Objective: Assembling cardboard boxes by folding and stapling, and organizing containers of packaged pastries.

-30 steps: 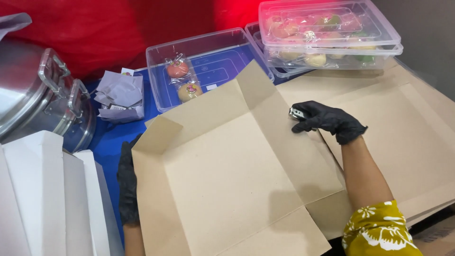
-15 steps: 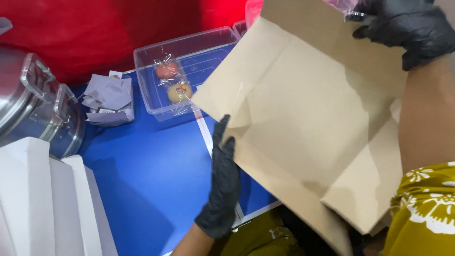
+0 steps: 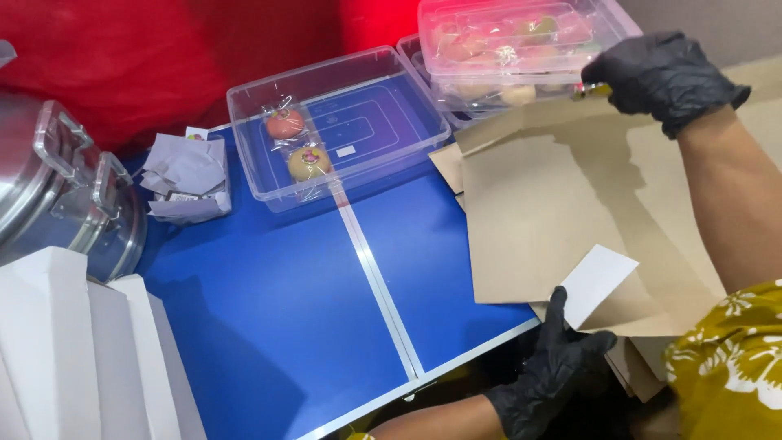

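A flat brown cardboard box blank (image 3: 554,212) lies over the right side of the blue table (image 3: 277,310), on top of more cardboard. My right hand (image 3: 664,77), in a black glove, grips its far top corner; a small shiny object also shows in the fingers. My left hand (image 3: 558,371), gloved too, comes up from below the table's front edge. It holds the blank's near edge beside a white folded flap (image 3: 595,281).
A clear tub (image 3: 338,122) holding two wrapped sweets stands at the back. Stacked lidded tubs (image 3: 513,41) of sweets sit behind the cardboard. At the left are crumpled paper liners (image 3: 187,175), a steel pot (image 3: 49,187) and white boxes (image 3: 73,350).
The cardboard was lifted off the table's middle, swung up, then laid down flat at the right. My right hand went to its far corner and my left hand to its near edge.
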